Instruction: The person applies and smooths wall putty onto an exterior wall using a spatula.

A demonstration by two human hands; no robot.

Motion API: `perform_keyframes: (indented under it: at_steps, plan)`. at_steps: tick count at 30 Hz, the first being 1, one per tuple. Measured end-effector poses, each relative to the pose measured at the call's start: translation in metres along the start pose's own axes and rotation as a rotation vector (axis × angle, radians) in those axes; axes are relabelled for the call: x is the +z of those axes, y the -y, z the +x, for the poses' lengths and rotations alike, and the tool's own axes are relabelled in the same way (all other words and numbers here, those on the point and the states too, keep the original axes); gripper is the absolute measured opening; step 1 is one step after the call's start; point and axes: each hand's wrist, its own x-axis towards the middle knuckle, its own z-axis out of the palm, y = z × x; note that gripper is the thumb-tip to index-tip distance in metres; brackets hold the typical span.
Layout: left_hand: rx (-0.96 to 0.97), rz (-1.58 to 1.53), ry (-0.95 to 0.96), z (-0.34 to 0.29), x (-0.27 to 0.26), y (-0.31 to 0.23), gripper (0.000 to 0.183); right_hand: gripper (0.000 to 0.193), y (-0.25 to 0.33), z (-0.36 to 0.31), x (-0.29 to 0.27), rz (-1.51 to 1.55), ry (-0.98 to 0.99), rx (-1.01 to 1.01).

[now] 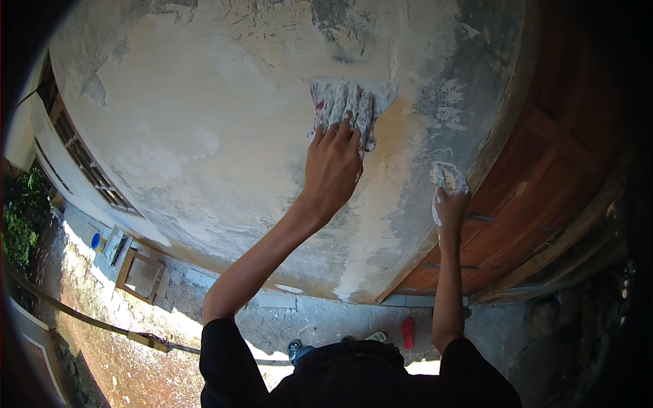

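Green leaves of a bushy plant (20,217) are showing at the far left edge. To the right of them, a barred window with brown framing (88,160) is appearing, and below it a small round blue container (96,241) is standing outside. Next to this, a square brown wooden frame (124,268) is lying or leaning; I cannot tell which. Lower down, a long narrow yellowish-brown bar (88,319) is crossing above the sunlit earthen ground (129,353).

Toward the middle, a large plastered wall with cream and grey patches (224,122) is filling most of the view. The left hand (333,163) is reaching up from a black sleeve (231,360), and its grip is holding a wide flat scraper, thickly coated with greyish-white paste (348,102). The scraper's broad edge is pointing upward and seemingly touching the wall. Just to its right, a yellowish-brown stain (391,126) is marking the plaster. Far below, a pale green sandal (375,336) is lying on the floor, and a red sandal (407,332) is lying to its right.

Further right, the right hand (451,202) is being held lower than the left one. Its grip is folding around a pale, paste-smeared object (449,175), whose exact kind I cannot tell. Whether this object is touching the wall, I also cannot tell. Beyond it, a reddish-brown panelled wooden door (530,170) is occupying the right side.
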Motion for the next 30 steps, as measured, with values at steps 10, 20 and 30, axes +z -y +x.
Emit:
perform_keyframes:
  at_steps: [10,20,30]
  plan:
    - [0.072,0.181,0.125,-0.017,0.065,-0.002,0.013,0.065,-0.002,0.015,0.033,-0.439,-0.3,-0.28]
    - [-0.112,-0.144,0.288,-0.094,0.022,-0.005,0.023,0.066,0.009,0.081,0.031,-0.395,-0.3,-0.765]
    - [-0.02,0.142,-0.082,0.039,-0.01,0.083,0.024,0.067,0.034,0.084,0.048,-0.476,-0.272,-0.85]
